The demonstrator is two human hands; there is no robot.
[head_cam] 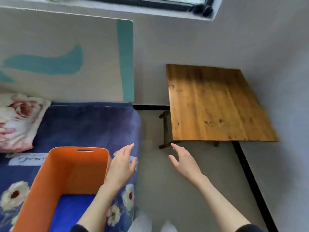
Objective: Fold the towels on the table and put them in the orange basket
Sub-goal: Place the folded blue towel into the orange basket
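Both hands, left [121, 166] and right [184, 162], are hovering open and empty beside the orange basket [55, 174], risking knocking it off the bed [87, 128].

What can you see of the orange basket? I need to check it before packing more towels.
The orange basket is a rectangular bin with rounded corners and smooth, stiff-looking walls, with a slot handle cut near the top of its far wall. It stands upright and open on the blue floral blanket. Something bright blue lies at its bottom, likely a towel. The left hand hovers open beside its far right corner; whether the forearm touches the rim is unclear.
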